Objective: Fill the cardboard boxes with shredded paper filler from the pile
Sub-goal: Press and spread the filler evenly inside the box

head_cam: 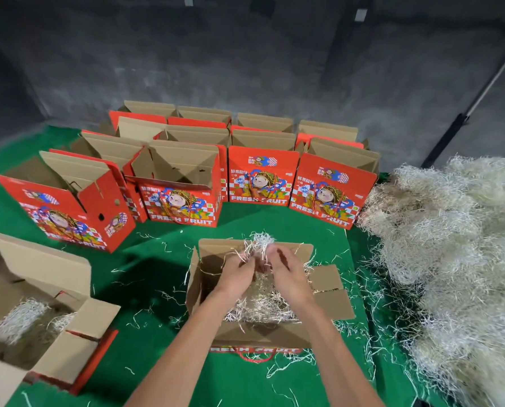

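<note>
Green mat [163, 268] across the lower frame, uniform, flecked with pale strands; open box [204, 277] at centre plain tan-brown inside, red outer face at its lower edge with white lettering; row of boxes [263, 174] across mid-frame bright red, printed with a cartoon figure, blue swirls and a red-and-white check (white "FRESH FRUIT" along the base); shredded paper pile [451, 245] at right off-white to pale straw; wall [245, 54] at top mottled dark grey.
</note>
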Available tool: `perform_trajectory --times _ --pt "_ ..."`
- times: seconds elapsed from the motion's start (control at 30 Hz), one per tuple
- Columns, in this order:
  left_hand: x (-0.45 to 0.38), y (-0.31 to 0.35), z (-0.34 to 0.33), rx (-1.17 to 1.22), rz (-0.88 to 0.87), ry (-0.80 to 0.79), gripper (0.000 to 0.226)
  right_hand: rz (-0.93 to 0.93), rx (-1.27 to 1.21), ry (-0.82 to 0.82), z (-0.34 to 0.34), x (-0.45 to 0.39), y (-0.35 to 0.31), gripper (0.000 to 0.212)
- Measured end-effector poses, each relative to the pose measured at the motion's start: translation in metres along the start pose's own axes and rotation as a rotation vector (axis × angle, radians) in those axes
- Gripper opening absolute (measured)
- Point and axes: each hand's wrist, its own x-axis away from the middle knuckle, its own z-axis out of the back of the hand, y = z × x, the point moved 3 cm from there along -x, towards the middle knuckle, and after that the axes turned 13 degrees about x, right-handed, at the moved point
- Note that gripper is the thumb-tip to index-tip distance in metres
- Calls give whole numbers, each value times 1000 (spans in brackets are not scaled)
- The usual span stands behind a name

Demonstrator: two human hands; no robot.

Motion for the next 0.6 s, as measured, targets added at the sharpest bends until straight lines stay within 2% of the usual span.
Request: perform_trajectory --times 0.03,0.13,0.2,0.27,0.33,0.4,0.47,0.53,0.6 --pt "2 2 1 -14 -49 -32 54 0 -58 -1 1 0 -1 32" --pt "16 4 14 -90 -116 -155 79 -45 -267 17 10 -4 2 48" --pt "20 4 29 -102 -88 -176 77 2 -405 -30 19 -9 5 49" --pt "19 3 42 -129 -73 -199 71 60 -383 -122 25 -12 8 46" --pt "15 3 44 -269 -48 -291 63 12 -243 -223 24 -11 18 43" --pt "8 -5 42 -492 -27 -394 63 -50 14 -297 19 -9 33 32" --pt "0 -18 42 -781 -11 -398 71 -25 337 -341 15 -11 47 13" --pt "-4 -23 40 -921 -55 -366 74 11 547 -404 12 -15 57 11" --pt "-6 -23 35 -1025 -158 -338 63 42 707 -436 14 -21 62 14"
